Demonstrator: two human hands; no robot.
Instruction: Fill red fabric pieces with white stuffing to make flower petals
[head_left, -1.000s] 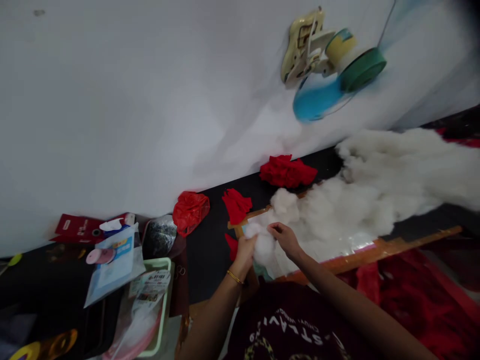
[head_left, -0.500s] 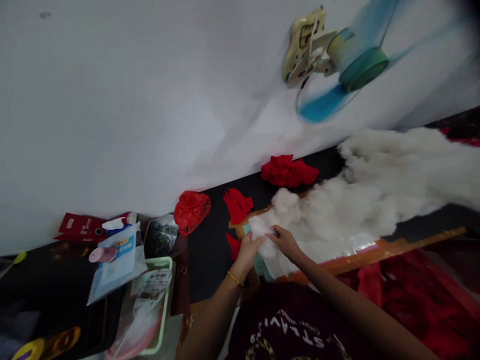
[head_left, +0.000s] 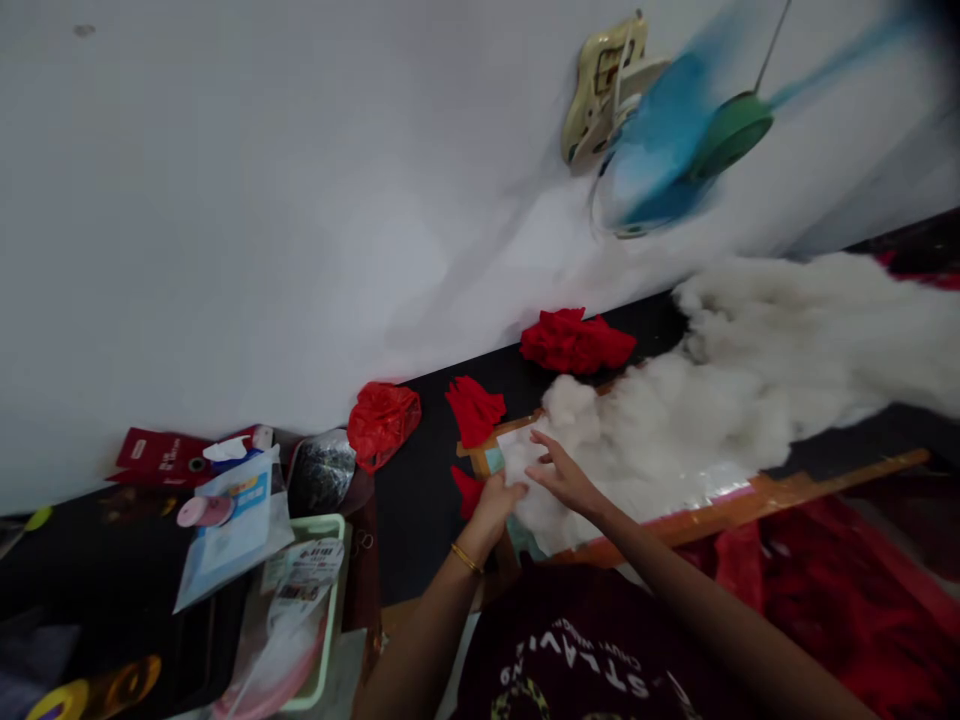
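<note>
Black tabletop (head_left: 409, 520), partly hidden by white stuffing (head_left: 697, 405), indistinct between 2 hands (head_left: 491, 506).

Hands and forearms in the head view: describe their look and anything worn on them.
The left hand is ungloved, with a thin gold-coloured bangle around its wrist. The right hand is ungloved, no band in view. The forearms show no sleeves.

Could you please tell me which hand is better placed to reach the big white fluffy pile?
Probably the right hand: it is open and nearer the white fluffy pile, while the left hand is farther off, beside a small red piece.
</note>
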